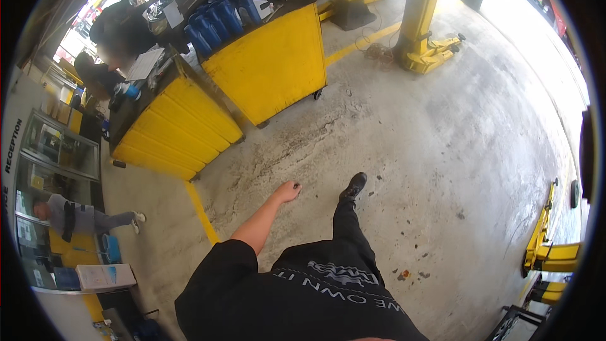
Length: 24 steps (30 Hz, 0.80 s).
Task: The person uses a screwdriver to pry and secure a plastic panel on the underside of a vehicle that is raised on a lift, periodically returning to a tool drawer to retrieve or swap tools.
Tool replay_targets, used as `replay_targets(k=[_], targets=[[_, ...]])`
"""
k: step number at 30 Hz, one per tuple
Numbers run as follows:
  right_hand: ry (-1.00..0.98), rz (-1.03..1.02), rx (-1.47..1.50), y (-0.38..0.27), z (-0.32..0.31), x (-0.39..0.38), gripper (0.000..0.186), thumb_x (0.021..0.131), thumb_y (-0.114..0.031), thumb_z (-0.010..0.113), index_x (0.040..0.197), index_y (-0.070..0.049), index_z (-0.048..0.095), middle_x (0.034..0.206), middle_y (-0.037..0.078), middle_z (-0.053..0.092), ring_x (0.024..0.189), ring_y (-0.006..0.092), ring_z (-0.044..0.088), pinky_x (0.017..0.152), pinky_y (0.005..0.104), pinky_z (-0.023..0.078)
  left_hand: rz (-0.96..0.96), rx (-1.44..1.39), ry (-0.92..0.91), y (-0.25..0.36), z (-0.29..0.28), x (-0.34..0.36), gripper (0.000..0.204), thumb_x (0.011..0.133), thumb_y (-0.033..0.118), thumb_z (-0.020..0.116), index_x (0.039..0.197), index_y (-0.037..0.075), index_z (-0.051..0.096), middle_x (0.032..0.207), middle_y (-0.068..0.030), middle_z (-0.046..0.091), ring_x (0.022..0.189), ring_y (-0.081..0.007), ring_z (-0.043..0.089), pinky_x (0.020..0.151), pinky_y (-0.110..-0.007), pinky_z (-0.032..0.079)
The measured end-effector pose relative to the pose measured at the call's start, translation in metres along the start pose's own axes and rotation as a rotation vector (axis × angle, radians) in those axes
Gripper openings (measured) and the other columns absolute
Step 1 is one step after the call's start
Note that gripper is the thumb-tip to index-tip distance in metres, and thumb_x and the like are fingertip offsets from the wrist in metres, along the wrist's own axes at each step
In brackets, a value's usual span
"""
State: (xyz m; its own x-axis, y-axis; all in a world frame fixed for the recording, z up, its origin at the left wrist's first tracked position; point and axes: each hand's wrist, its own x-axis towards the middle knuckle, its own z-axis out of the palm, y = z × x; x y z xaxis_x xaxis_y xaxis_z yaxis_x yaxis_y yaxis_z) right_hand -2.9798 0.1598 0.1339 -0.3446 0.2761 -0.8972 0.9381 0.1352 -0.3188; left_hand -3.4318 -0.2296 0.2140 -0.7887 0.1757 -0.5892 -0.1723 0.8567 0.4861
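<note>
My left hand (288,192) hangs at the end of my bare forearm, over the concrete floor and in front of my body. Its fingers are curled closed. A small dark spot shows at them, too little to name. The hand touches none of the carts; nearest is the ribbed yellow tool cabinet (173,129), ahead and to the left. My right hand is out of the picture. One black shoe (353,185) of mine is stretched forward on the floor.
Beside the cabinet stands a yellow wheeled cart (268,66) with several blue jugs (218,24) on top. Someone leans over papers (145,63); another person (79,215) is at the left. Yellow lift posts (421,9) rise beyond, cables at their base. Lift arms (546,256) lie right.
</note>
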Motion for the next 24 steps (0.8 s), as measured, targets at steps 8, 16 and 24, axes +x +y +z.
replay_targets(k=[8,16,24], targets=[[0.011,-0.019,0.074,-0.309,-0.109,0.163,0.031,0.096,-0.031,0.051,0.113,-0.009,0.063,0.089,0.011,0.067,0.073,0.0216,0.065,0.061,0.0343,0.051,0.208,-0.143,0.196,0.212,-0.165,0.205,0.046,0.098,0.035,0.053,0.127,0.0,0.057,0.107,-0.0167,0.068,0.096,-0.0254,0.066,0.084,-0.035,0.051],[0.289,-0.701,0.334,-0.82,-0.367,0.343,0.028,0.102,-0.028,0.046,0.118,-0.01,0.062,0.089,0.008,0.067,0.065,0.0147,0.062,0.057,0.0284,0.048,0.323,-0.48,0.321,0.319,-0.326,0.387,0.051,0.096,0.039,0.055,0.129,-0.001,0.055,0.111,-0.0196,0.066,0.093,-0.0285,0.066,0.083,-0.036,0.051],[0.048,-0.345,-0.101,-1.015,-0.374,0.487,0.038,0.092,-0.015,0.057,0.13,-0.017,0.053,0.1,0.01,0.071,0.083,0.0176,0.067,0.065,0.0387,0.05,0.405,-0.697,0.529,0.416,-0.48,0.562,0.042,0.095,0.024,0.059,0.127,-0.001,0.053,0.115,-0.0198,0.061,0.098,-0.0277,0.064,0.084,-0.037,0.051]])
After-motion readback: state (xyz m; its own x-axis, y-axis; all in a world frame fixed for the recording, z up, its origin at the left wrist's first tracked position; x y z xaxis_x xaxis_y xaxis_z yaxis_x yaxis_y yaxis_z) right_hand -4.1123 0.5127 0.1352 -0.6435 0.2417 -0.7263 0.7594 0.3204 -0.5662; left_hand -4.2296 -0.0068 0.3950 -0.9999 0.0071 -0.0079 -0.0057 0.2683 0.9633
